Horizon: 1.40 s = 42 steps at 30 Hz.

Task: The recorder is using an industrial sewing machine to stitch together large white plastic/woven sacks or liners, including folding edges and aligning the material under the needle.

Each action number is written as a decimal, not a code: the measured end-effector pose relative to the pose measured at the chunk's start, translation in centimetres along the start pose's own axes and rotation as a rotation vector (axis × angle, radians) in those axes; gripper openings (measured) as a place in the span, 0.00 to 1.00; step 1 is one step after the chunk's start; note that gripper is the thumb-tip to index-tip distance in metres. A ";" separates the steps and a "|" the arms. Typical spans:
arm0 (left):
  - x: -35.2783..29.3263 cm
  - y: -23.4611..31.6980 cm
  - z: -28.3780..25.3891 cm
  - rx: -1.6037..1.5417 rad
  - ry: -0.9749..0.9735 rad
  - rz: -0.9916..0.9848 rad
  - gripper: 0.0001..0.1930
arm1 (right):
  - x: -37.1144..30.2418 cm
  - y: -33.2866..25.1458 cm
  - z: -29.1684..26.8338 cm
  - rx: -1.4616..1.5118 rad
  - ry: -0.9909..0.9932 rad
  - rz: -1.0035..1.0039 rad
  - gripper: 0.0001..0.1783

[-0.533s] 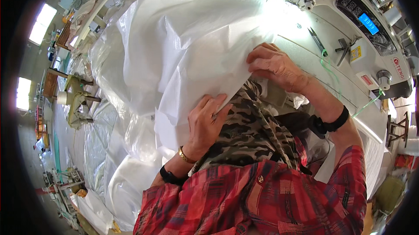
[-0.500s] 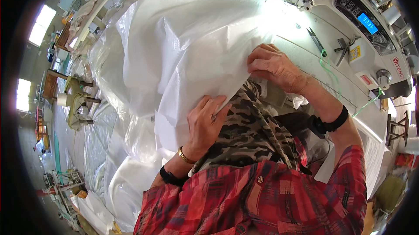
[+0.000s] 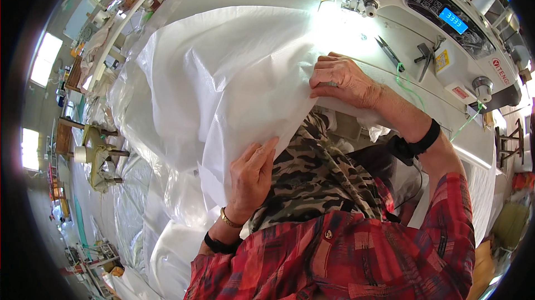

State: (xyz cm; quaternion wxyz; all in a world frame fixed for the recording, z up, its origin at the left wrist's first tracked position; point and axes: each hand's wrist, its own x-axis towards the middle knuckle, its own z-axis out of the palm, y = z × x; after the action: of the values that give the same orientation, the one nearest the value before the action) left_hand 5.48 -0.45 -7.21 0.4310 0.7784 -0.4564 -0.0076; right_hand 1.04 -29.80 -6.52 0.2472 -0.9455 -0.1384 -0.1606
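A large white sheet of thin, slightly shiny fabric [image 3: 184, 71] spreads from my lap up to the lit needle area of a sewing machine [image 3: 440, 44]. My right hand [image 3: 343, 81] pinches its near edge between thumb and bent fingers, just below the bright light. Lower and to the left, my left hand [image 3: 252, 176] rests on the sheet beside the same edge, fingers stretched out. Glare washes out the spot beneath the needle, so the cloth there cannot be made out.
Right of the needle, black thread snips [image 3: 388, 50] with a green cord [image 3: 409, 89] lie on the machine table. A dark metal clamp-like part [image 3: 426, 57] is beside them. Clear plastic and more white sheeting [image 3: 173, 247] pile up at the left, near a small stool [image 3: 97, 152].
My left hand has slid down and left along the sheet's edge, its fingers straighter. The right hand keeps its pinch. My view has shifted a little, moving the machine leftward in the picture.
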 end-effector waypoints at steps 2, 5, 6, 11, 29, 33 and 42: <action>0.2 -0.2 0.2 -0.043 -0.010 0.000 0.08 | 0.2 0.6 -0.1 0.012 -0.011 -0.010 0.14; 0.1 -0.7 0.0 -0.115 -0.087 -0.071 0.09 | 0.7 1.5 -0.5 -0.017 -0.033 0.006 0.15; 0.3 -0.8 -0.2 -0.152 -0.156 -0.134 0.09 | 0.6 1.8 -0.9 -0.024 -0.025 0.016 0.15; 1.0 -1.3 0.2 -0.248 -0.285 -0.163 0.10 | 0.3 3.5 -2.2 -0.133 -0.003 0.031 0.17; 4.7 -1.2 4.7 0.036 -0.312 0.363 0.04 | -2.0 1.7 0.1 -0.548 0.135 0.428 0.31; 7.3 -0.9 5.2 0.065 -0.300 0.375 0.03 | -2.3 2.3 0.2 -0.500 0.211 0.371 0.31; 15.1 0.1 7.4 0.233 -0.339 0.437 0.05 | -2.6 2.5 0.4 -0.491 0.267 0.364 0.27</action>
State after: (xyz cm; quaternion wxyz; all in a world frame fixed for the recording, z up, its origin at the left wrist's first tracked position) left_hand 11.22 -16.18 -6.08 0.2479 0.6934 -0.6766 0.0077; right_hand -0.43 -32.16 -8.86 0.0525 -0.9566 0.1095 -0.2650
